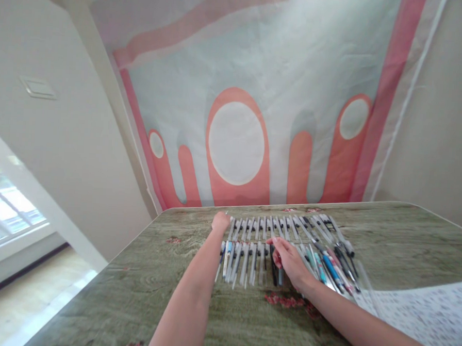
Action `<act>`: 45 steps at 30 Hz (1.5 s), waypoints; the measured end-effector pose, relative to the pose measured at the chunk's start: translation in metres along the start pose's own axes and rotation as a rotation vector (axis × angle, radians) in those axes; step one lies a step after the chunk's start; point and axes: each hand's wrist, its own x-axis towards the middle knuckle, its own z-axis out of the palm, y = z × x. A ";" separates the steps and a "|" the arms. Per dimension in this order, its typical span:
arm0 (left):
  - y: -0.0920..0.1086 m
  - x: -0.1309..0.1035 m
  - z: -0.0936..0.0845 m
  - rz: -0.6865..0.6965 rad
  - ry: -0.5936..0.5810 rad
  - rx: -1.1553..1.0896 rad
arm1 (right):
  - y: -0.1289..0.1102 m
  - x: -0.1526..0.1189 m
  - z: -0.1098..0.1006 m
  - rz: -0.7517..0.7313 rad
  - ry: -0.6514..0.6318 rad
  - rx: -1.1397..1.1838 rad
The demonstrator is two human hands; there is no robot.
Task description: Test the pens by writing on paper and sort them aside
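Green patterned cloth is covering the table (140, 287); two rows of pens (258, 241) are lying at its far middle. These look light, stiff and smooth, best pinched at mid-barrel. The right hand (290, 261) is pinching one dark pen (274, 268); the left hand (220, 221) is resting clenched at the far row's left end.

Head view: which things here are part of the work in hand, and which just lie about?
In hand: left hand at the far pen row; right hand on the near pen row.
Lying about: patterned sheet, wall hanging, table.
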 end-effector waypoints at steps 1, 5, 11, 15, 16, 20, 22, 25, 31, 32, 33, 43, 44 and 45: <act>0.000 -0.001 -0.002 0.002 -0.010 -0.019 | 0.000 0.000 0.000 0.000 0.002 -0.002; 0.002 -0.009 -0.013 0.028 -0.043 -0.131 | 0.001 0.000 -0.001 -0.006 -0.010 -0.004; 0.033 -0.055 -0.026 0.171 -0.103 -0.445 | 0.001 0.000 0.001 -0.032 -0.029 -0.050; 0.065 -0.111 -0.020 0.275 -0.468 -1.140 | -0.001 -0.003 0.007 -0.023 -0.095 -0.055; 0.072 -0.125 -0.017 0.287 -0.569 -1.329 | -0.002 -0.003 0.008 -0.024 -0.111 -0.052; 0.090 -0.161 -0.009 0.220 -0.673 -1.642 | -0.005 -0.005 0.010 -0.081 -0.125 -0.070; 0.093 -0.166 -0.008 0.197 -0.648 -1.701 | -0.005 -0.004 0.009 -0.121 -0.124 -0.105; 0.091 -0.159 -0.009 0.183 -0.582 -1.761 | -0.001 -0.003 0.007 -0.147 -0.130 -0.164; 0.080 -0.139 -0.015 0.106 -0.527 -1.815 | 0.003 -0.005 0.006 -0.129 -0.138 -0.214; 0.078 -0.138 -0.017 0.102 -0.548 -1.816 | 0.003 -0.005 0.006 -0.128 -0.140 -0.220; 0.077 -0.137 -0.018 0.100 -0.567 -1.810 | 0.002 -0.005 0.006 -0.128 -0.142 -0.225; 0.069 -0.131 -0.019 0.173 -0.533 -1.712 | 0.005 -0.003 0.006 -0.111 -0.156 -0.204; 0.069 -0.131 -0.018 0.193 -0.515 -1.701 | 0.005 -0.004 0.006 -0.108 -0.154 -0.206; 0.069 -0.130 -0.016 0.217 -0.493 -1.690 | 0.004 -0.004 0.006 -0.105 -0.155 -0.206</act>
